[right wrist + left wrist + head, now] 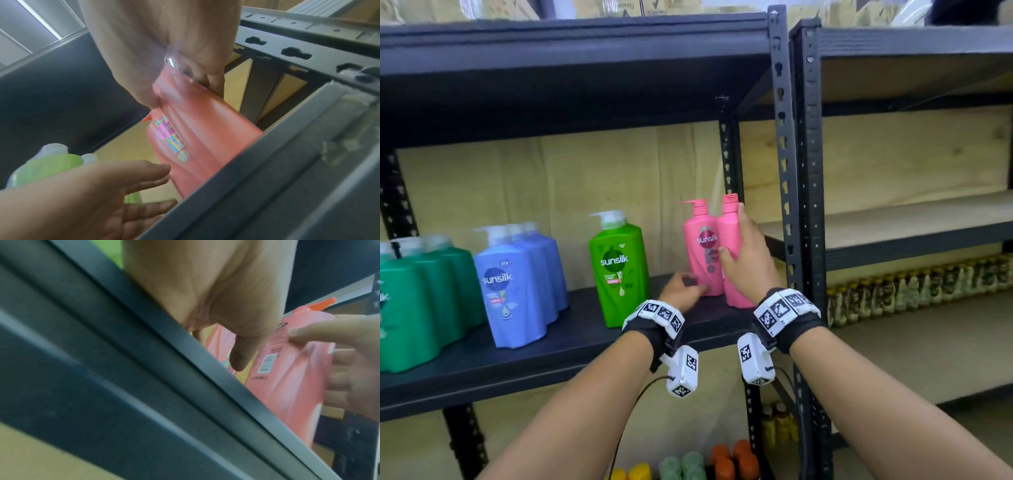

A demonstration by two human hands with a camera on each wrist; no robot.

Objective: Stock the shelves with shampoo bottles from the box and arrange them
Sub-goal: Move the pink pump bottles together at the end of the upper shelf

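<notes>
Two pink bottles at the shelf's right end

The right hand (748, 255) wraps its fingers around the nearer pink bottle (732, 274) on the shelf (571, 342); the left hand (681, 291), fingers straight, touches the base of the second pink bottle (702, 246) just beside it.

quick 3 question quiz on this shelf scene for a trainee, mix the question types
1. True or false: the right hand grips a pink bottle.
2. Multiple choice: which bottle stands just left of the pink pair? A) blue bottle B) green bottle C) orange bottle
3. Fill in: the left hand reaches, fingers straight, to the base of the other ____ bottle.

Key: 1 true; 2 B; 3 pink
</notes>
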